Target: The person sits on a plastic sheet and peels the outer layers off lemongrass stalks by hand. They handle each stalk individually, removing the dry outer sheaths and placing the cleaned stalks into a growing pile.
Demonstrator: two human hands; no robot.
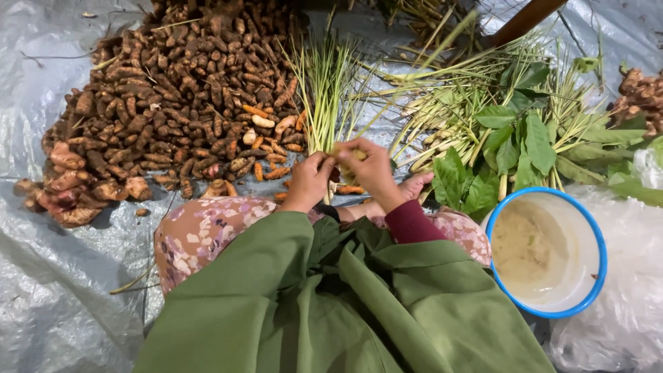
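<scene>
My left hand and my right hand meet in front of my knees, both closed around the pale base of a small bundle of lemongrass stalks. The thin green stalks fan upward and away from me. My green sleeves and floral trousers fill the lower middle of the view. Just past my hands lie a few orange turmeric pieces.
A big heap of brown turmeric roots covers the upper left of the grey plastic sheet. Loose lemongrass and broad green leaves lie at right. A white bowl with a blue rim stands at lower right, beside clear plastic bags.
</scene>
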